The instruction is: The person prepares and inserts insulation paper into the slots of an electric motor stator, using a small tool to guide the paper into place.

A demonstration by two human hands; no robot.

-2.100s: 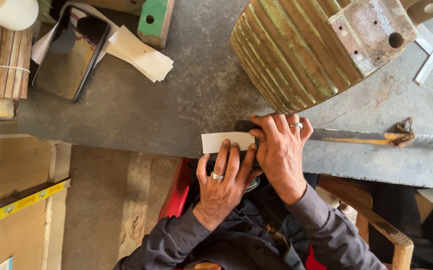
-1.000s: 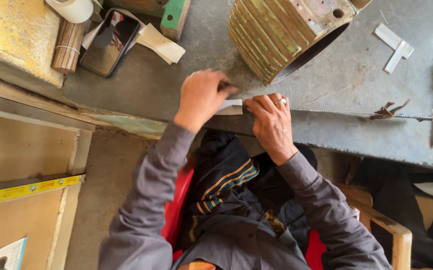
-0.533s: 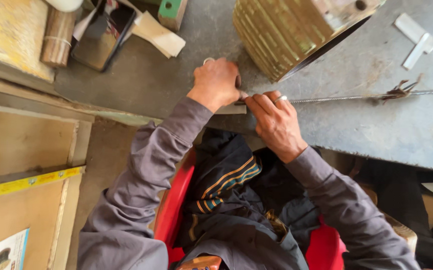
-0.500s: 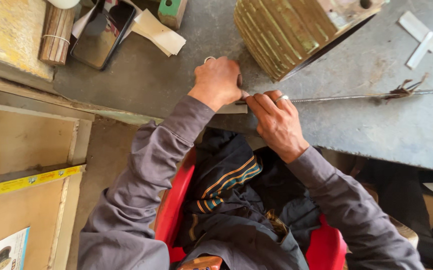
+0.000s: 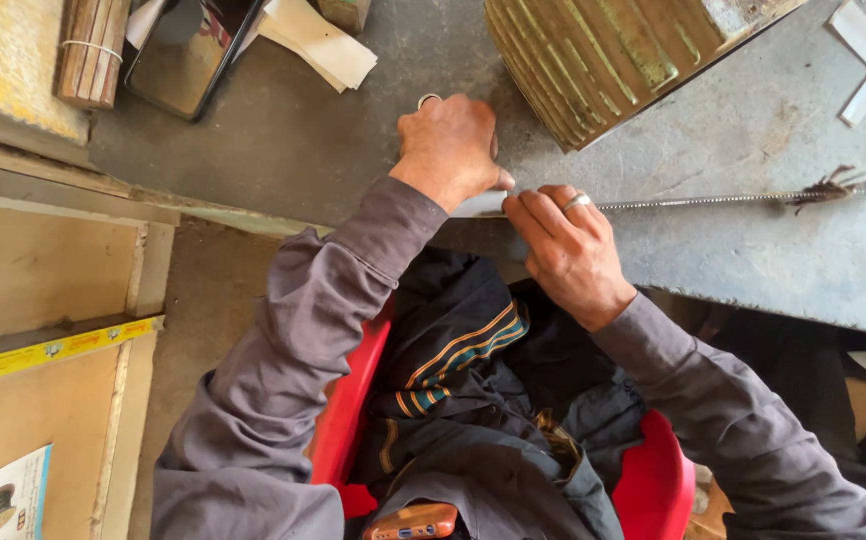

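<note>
Both hands (image 5: 450, 150) (image 5: 565, 250) closed on a pale paper strip (image 5: 480, 205) at the near edge of the grey workbench (image 5: 283, 150).

Strip: off-white, thin, flat, mostly hidden under the fingers, only a short stretch visible between the hands; lying at the bench edge, just below the ribbed metal housing (image 5: 603, 55); cannot tell whether touching the long threaded rod (image 5: 713, 198) running off to the right. Left hand: knuckles up, wrist bent over the strip, ring (image 5: 429, 99) on one finger, fingers curled and pressing down on the strip's left end; grey sleeve (image 5: 283, 370) reaching up from the lap. Right hand: palm down, fingers together, thumb and forefinger pinching the strip's right end beside the rod's near tip, ring (image 5: 577, 202) on one finger. Phone (image 5: 188, 55), bundle of wooden sticks (image 5: 93, 50), folded paper (image 5: 318, 42) at the bench's far left, well apart from the hands.
</note>
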